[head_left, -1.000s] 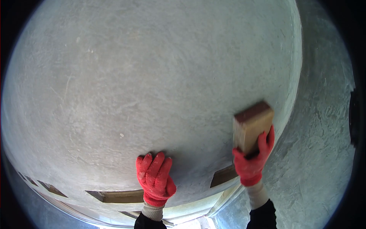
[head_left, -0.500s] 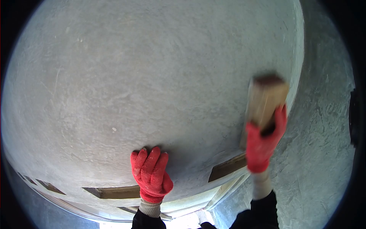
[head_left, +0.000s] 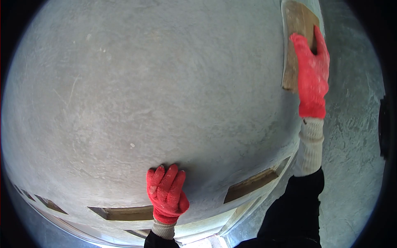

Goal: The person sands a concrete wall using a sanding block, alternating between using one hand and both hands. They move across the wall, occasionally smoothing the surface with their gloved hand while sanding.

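Note:
My right hand (head_left: 313,76), in a red coated glove, grips a wooden sanding block (head_left: 295,25) at the upper right. Thumb and fingers straddle its sides, and the block lies against the grey plastered surface (head_left: 165,91), close to the corner. A thin pale edge shows along the block's left side; its underside is hidden. Lower down, my left hand (head_left: 167,194), gloved in red too, leans on the same surface with fingers extended and nothing in it.
Rectangular recesses (head_left: 124,213) run along the lower part of the surface, with another recess (head_left: 252,186) right of my left hand. A second grey wall (head_left: 351,124) meets the surface on the right. Bright light comes from an opening (head_left: 206,242) at the bottom.
My right hand has slid the sanding block upward along the right edge, with the arm now stretched further. The left hand stays on the surface, its place in view slightly lower.

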Demonstrator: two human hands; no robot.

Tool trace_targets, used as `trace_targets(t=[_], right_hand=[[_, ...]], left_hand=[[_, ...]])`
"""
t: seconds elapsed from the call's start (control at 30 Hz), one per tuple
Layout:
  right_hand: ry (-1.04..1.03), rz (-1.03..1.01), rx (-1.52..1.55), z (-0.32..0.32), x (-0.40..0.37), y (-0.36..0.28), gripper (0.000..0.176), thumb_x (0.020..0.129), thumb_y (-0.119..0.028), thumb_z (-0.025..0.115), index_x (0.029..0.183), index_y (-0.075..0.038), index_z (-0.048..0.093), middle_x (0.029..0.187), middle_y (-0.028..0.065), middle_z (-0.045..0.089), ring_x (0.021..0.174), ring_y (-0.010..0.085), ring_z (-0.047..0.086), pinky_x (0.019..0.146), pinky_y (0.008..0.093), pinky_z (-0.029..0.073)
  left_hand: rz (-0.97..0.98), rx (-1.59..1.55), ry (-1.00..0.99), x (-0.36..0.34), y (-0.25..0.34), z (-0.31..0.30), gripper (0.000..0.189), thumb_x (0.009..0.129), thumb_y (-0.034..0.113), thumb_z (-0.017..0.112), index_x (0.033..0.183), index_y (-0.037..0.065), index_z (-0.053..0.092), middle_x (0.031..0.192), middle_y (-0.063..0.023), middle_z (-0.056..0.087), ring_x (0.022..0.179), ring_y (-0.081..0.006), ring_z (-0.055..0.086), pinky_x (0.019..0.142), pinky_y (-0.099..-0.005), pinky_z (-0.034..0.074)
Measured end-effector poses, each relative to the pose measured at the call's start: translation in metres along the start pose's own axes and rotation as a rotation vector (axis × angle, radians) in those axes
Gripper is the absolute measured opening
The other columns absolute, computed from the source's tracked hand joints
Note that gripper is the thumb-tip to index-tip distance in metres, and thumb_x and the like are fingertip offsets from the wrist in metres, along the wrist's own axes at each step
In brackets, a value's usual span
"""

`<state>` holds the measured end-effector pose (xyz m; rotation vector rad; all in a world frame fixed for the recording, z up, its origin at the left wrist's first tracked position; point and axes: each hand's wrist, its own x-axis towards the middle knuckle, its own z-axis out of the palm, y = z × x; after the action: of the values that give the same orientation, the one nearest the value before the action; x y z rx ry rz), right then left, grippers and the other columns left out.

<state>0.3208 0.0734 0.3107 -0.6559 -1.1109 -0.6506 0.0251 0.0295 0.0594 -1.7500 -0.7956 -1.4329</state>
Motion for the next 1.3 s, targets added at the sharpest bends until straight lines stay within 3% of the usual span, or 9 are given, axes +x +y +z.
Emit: trace_targets(t=[0.2, 0.27, 0.33, 0.6, 0.83, 0.93, 1.13, 1.23, 1.3], right_hand=[[-0.216, 0.0, -0.158, -0.065, -0.184, 0.014, 0.085, 0.076, -0.021, 0.077, 0.148, -0.004, 0.034, 0.15, 0.0276, 0.024, 0.134, 0.0429, 0.035, 0.105, 0.0492, 0.038], [-0.232, -0.035, -0.131, -0.074, -0.222, 0.009, 0.088, 0.074, -0.023, 0.079, 0.148, -0.006, 0.035, 0.147, 0.03, 0.027, 0.132, 0.0444, 0.037, 0.106, 0.0506, 0.036], [-0.238, -0.053, -0.136, -0.069, -0.199, 0.012, 0.086, 0.075, -0.023, 0.078, 0.147, -0.006, 0.035, 0.147, 0.0291, 0.028, 0.132, 0.0438, 0.037, 0.106, 0.0498, 0.036], [-0.106, 0.105, -0.013, -0.013, -0.037, 0.004, 0.076, 0.081, -0.025, 0.076, 0.144, -0.004, 0.04, 0.144, 0.0192, 0.035, 0.128, 0.0336, 0.043, 0.104, 0.041, 0.039], [-0.177, 0.013, -0.168, -0.078, -0.235, 0.021, 0.09, 0.076, -0.038, 0.078, 0.148, -0.005, 0.034, 0.146, 0.0259, 0.029, 0.132, 0.0425, 0.037, 0.107, 0.0496, 0.034], [-0.217, 0.017, -0.157, -0.078, -0.228, 0.013, 0.091, 0.075, -0.037, 0.079, 0.148, -0.006, 0.034, 0.146, 0.0267, 0.029, 0.132, 0.0434, 0.037, 0.107, 0.05, 0.034], [-0.264, 0.021, 0.276, -0.01, -0.013, -0.014, 0.068, 0.081, -0.025, 0.075, 0.138, -0.002, 0.047, 0.132, 0.0213, 0.05, 0.123, 0.0322, 0.048, 0.097, 0.042, 0.044], [-0.015, 0.053, -0.02, 0.007, 0.016, -0.015, 0.071, 0.087, -0.044, 0.063, 0.141, -0.002, 0.045, 0.137, 0.022, 0.049, 0.128, 0.0312, 0.047, 0.105, 0.0346, 0.039], [-0.131, 0.057, 0.049, -0.007, -0.002, -0.012, 0.069, 0.084, -0.036, 0.069, 0.139, -0.002, 0.046, 0.134, 0.0219, 0.049, 0.125, 0.0324, 0.048, 0.102, 0.0387, 0.041]], left_hand=[[0.004, -0.005, 0.006, 0.0, 0.002, -0.001, 0.037, 0.093, 0.025, 0.039, 0.107, 0.004, 0.065, 0.12, -0.0148, 0.062, 0.122, -0.0361, 0.051, 0.105, -0.0555, 0.036], [0.001, 0.004, 0.029, 0.004, 0.001, 0.002, 0.037, 0.093, 0.025, 0.039, 0.107, 0.004, 0.065, 0.12, -0.0148, 0.062, 0.122, -0.036, 0.051, 0.104, -0.0554, 0.036], [0.002, -0.035, 0.038, 0.006, 0.003, 0.001, 0.036, 0.073, 0.006, 0.048, 0.102, 0.003, 0.067, 0.117, -0.0133, 0.062, 0.121, -0.033, 0.048, 0.091, -0.0526, 0.044], [0.008, -0.027, 0.035, 0.006, 0.002, 0.0, 0.036, 0.073, 0.006, 0.048, 0.103, 0.003, 0.067, 0.117, -0.0134, 0.062, 0.12, -0.033, 0.049, 0.09, -0.0526, 0.044], [0.007, 0.018, 0.006, -0.001, 0.0, 0.0, 0.039, 0.093, 0.027, 0.038, 0.107, 0.004, 0.065, 0.119, -0.0153, 0.062, 0.123, -0.0368, 0.05, 0.105, -0.056, 0.035], [0.004, -0.007, 0.019, 0.004, 0.002, 0.0, 0.033, 0.084, 0.016, 0.043, 0.103, 0.004, 0.068, 0.118, -0.0132, 0.063, 0.122, -0.0336, 0.049, 0.096, -0.0549, 0.041], [0.006, 0.007, 0.029, 0.002, 0.001, 0.001, 0.036, 0.091, 0.024, 0.04, 0.103, 0.004, 0.068, 0.116, -0.0133, 0.064, 0.121, -0.0338, 0.049, 0.095, -0.0547, 0.041], [-0.001, 0.03, 0.016, 0.001, 0.001, 0.001, 0.036, 0.093, 0.025, 0.039, 0.102, 0.004, 0.068, 0.116, -0.0133, 0.064, 0.121, -0.0335, 0.049, 0.094, -0.0546, 0.041], [0.005, 0.024, 0.016, 0.003, 0.002, 0.001, 0.036, 0.093, 0.024, 0.039, 0.102, 0.004, 0.068, 0.116, -0.0134, 0.064, 0.121, -0.0335, 0.049, 0.094, -0.0545, 0.041]])
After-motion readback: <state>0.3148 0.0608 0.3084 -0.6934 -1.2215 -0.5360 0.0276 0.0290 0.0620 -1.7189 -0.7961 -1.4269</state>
